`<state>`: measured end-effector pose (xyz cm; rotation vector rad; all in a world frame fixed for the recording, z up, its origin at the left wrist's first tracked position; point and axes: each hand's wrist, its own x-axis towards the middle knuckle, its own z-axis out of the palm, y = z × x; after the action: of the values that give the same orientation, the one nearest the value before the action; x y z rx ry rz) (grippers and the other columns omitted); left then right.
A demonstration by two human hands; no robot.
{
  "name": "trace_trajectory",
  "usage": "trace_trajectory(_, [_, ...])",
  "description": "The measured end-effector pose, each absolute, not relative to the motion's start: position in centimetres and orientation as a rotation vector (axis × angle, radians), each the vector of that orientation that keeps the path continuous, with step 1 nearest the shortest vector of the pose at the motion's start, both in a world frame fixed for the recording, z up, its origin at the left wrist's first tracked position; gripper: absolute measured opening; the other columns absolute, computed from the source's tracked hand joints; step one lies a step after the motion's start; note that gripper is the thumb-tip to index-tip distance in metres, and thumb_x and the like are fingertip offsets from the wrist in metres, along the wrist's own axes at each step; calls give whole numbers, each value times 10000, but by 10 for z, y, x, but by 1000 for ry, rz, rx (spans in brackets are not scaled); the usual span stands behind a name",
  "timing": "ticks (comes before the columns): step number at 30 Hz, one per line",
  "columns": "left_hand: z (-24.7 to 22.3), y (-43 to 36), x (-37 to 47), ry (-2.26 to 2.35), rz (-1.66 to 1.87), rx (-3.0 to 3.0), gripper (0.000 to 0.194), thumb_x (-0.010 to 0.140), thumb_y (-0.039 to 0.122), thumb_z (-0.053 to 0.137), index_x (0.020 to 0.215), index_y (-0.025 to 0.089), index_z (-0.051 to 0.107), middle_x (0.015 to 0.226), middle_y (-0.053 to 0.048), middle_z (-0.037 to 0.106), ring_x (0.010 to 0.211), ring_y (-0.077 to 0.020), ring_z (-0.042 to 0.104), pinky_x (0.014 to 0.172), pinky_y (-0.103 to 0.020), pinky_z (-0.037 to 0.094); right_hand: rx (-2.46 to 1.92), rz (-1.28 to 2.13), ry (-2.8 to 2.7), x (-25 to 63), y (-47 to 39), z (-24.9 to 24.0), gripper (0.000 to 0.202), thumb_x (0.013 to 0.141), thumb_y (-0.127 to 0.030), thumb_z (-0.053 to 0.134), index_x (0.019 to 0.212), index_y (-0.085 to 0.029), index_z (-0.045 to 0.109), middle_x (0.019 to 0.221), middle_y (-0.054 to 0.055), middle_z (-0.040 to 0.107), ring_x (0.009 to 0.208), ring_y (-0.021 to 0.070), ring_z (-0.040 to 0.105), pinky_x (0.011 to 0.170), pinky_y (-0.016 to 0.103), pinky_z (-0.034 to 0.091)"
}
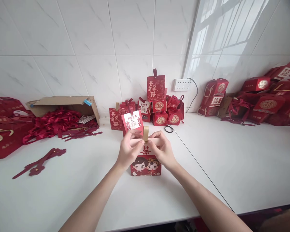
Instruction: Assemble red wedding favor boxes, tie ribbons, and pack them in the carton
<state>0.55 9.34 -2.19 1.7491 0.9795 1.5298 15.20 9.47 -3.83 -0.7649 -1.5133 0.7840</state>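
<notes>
A red gift box (145,167) with two cartoon heads on its front stands upright on the white table, close in front of me. A gold ribbon loop (146,132) rises from the middle of its top edge. My left hand (131,148) pinches that top edge just left of the loop, thumb in front and fingers behind. On the other side of the loop, my right hand (161,146) grips the same edge in a like way. The backs of the fingers' hold are partly hidden by the box. Right behind it stands a red and white box (132,120).
More red boxes are stacked by the wall, one box (156,87) on top. A cardboard carton (62,100) of red ribbons lies at left, near dark red straps (40,164). A black ring (169,129), a power socket (183,85) and piled boxes (268,104) are at right.
</notes>
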Motion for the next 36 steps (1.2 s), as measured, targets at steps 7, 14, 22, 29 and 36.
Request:
trace_trajectory(7, [-24, 96, 5, 953, 1489, 1653, 276, 725, 300, 647, 938, 175, 525, 886, -53, 633, 822, -191, 654, 713, -310, 544, -742, 947, -1489, 154, 98, -35, 166, 774, -309, 585, 822, -208, 463, 692, -41, 473, 477, 68, 379, 415, 197, 326])
trace_trajectory(14, [-20, 94, 4, 934, 1489, 1718, 182, 741, 287, 593, 871, 172, 541, 862, -50, 621, 828, -192, 630, 743, -312, 520, -767, 1052, -1444, 156, 97, -35, 247, 793, -445, 572, 817, -204, 525, 609, -37, 489, 473, 94, 407, 439, 216, 350])
trace_trajectory(22, [-26, 95, 2, 922, 1507, 1715, 241, 728, 332, 597, 899, 167, 557, 883, -67, 620, 878, -213, 608, 731, -301, 491, -726, 1095, -1365, 155, 98, -39, 274, 808, -454, 489, 756, -191, 548, 598, -23, 496, 536, 122, 458, 507, 239, 370])
trace_trajectory(29, [-30, 94, 7, 967, 1473, 1627, 228, 770, 396, 608, 754, 201, 491, 484, 78, 408, 425, -91, 378, 450, -220, 326, -775, 1072, -1384, 155, 99, -38, 297, 827, -465, 475, 724, -192, 531, 597, -24, 465, 548, 123, 436, 512, 237, 360])
trace_trajectory(36, [-29, 96, 9, 1012, 1504, 1470, 256, 739, 387, 636, 852, 185, 525, 603, 47, 517, 508, -94, 461, 491, -204, 375, -851, 1004, -1333, 155, 103, -37, 377, 802, -528, 524, 660, -179, 507, 653, -15, 475, 593, 116, 422, 540, 228, 366])
